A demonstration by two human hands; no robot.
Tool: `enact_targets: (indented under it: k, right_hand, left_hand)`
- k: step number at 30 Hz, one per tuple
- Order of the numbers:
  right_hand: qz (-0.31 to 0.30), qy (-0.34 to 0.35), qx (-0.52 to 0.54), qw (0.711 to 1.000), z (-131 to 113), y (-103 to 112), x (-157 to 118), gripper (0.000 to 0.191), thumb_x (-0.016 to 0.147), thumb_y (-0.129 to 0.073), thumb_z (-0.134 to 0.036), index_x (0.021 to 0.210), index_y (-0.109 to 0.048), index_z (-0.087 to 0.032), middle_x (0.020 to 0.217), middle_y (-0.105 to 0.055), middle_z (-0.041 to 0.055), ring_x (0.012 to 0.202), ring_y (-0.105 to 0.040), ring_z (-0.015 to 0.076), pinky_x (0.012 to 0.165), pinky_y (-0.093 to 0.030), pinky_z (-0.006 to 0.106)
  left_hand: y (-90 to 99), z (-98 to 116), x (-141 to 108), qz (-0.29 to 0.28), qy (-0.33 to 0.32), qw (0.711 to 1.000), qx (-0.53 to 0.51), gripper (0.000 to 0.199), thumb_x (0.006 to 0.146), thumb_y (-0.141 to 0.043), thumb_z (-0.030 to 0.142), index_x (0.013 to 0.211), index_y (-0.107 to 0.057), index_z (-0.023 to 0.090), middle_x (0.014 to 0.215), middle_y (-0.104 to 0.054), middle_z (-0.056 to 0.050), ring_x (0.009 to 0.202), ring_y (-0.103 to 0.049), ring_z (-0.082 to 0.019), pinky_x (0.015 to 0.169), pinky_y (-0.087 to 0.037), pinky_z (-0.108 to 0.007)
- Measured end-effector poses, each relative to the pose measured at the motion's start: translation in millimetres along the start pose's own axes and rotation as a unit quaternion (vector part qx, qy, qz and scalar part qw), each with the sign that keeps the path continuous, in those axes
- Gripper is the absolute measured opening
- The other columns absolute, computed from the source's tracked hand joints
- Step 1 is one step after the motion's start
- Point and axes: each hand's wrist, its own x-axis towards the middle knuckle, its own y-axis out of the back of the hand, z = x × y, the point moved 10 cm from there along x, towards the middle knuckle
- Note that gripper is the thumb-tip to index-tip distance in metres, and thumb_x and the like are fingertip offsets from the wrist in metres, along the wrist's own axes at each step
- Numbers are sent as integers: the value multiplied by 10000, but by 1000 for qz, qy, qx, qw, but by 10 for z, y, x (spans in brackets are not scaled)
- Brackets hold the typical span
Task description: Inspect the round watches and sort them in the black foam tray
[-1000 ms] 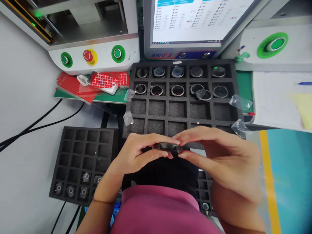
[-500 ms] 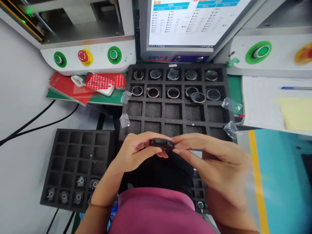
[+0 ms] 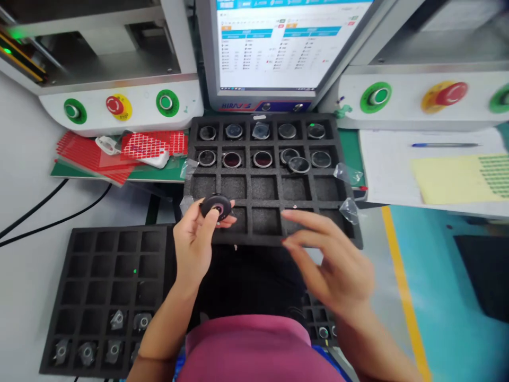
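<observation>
Round black part (image 3: 216, 206), a small disc with a reddish centre, is sitting pinched between the thumb and fingertips of the left hand (image 3: 194, 246), held just above the near left corner of the big foam tray (image 3: 274, 239). The right hand (image 3: 334, 265) is hovering apart from it, fingers loosely spread and holding nothing, blurred over the tray's near edge and well to the right of the part.

Judging by how things are lying, the work looks to be at an early-to-middle stage: the two far rows of the tray are holding round lens-like pieces (image 3: 263, 158), one of them (image 3: 299, 165) resting askew across a divider, while the two near rows are standing vacant. The part in hand is not yet seated in any cell.

On the left, a second foam tray (image 3: 99, 276) is carrying a few small metal fittings along its near rows. Scraps of clear film (image 3: 347, 173) are lying by the big tray's right edge. Farther off, a monitor (image 3: 278, 48) is showing a list, flanked by machine panels with green and red buttons (image 3: 115, 105), and papers with a pen (image 3: 443, 145) are resting on the bench to the right.
</observation>
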Motion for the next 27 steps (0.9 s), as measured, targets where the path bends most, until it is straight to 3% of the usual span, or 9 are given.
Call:
enact_targets:
  k: [5,7,11,15,19,21,23,25,27]
  right_hand:
    - [147,-180,12,973,889,615,-233,60,945,-681,-233,888,-697,-235,1080,-769,44,992,-744,197,875,-606,342]
    - [212,-233,32,949,1192,886,-365,115,916,-729,-311,850,-710,-219,984,-764,49,926,-740,195,823,-614,339]
    - [286,-299,61,908,1507,1179,-583,252,861,-782,-429,807,-695,-199,782,-697,16,708,-686,167,679,-614,331]
    - [267,-317,86,906,1515,1050,-587,260,872,-771,-448,834,-693,-202,744,-698,9,631,-682,163,641,-614,333]
    - [238,-266,41,933,1423,859,-296,180,901,-738,-374,1022,-691,-249,890,-760,28,812,-749,199,774,-643,362]
    - [139,-223,-12,965,1386,603,2,336,887,-736,-335,1196,-632,-253,1049,-768,57,979,-753,243,882,-638,420]
    - [11,-206,-87,974,1396,273,260,551,837,-774,-294,1333,-548,-218,1238,-726,118,1141,-714,311,961,-610,494]
    - [-77,-229,-174,955,1447,30,421,661,819,-791,-268,1400,-491,-172,1350,-666,184,1216,-672,377,965,-591,540]
    - [-104,-272,-245,925,1484,-73,521,655,853,-770,-283,1419,-470,-145,1312,-677,215,1158,-687,407,901,-595,539]
  left_hand:
    - [-28,-169,-5,-43,46,998,25,305,908,-743,430,988,-743,136,979,-821,-99,741,-772,-169,713,-643,-253]
    - [-35,-197,-12,-42,53,997,29,293,906,-749,424,979,-749,141,977,-822,-90,732,-761,-155,711,-635,-238]
    - [-117,-207,-4,-42,64,997,27,252,913,-751,399,971,-755,154,981,-822,-71,738,-749,-126,716,-616,-195]
    - [-311,-245,-2,-77,80,994,17,278,900,-763,415,979,-760,149,961,-822,-91,730,-758,-149,690,-626,-220]
    - [-454,-281,23,-100,86,991,19,292,895,-757,417,985,-747,139,989,-816,-113,739,-767,-165,701,-634,-246]
    - [-490,-276,91,-100,84,991,28,285,880,-756,410,965,-733,139,952,-807,-93,741,-769,-167,699,-634,-248]
    - [-533,-252,221,-102,77,990,57,277,873,-739,401,950,-708,136,867,-783,-65,723,-768,-172,687,-632,-252]
    - [-590,-192,412,-106,50,984,132,253,896,-696,359,1007,-684,132,849,-760,-53,691,-764,-172,672,-625,-262]
    - [-644,-93,636,-98,1,963,250,245,919,-659,272,1121,-659,135,901,-747,-54,662,-748,-163,689,-620,-288]
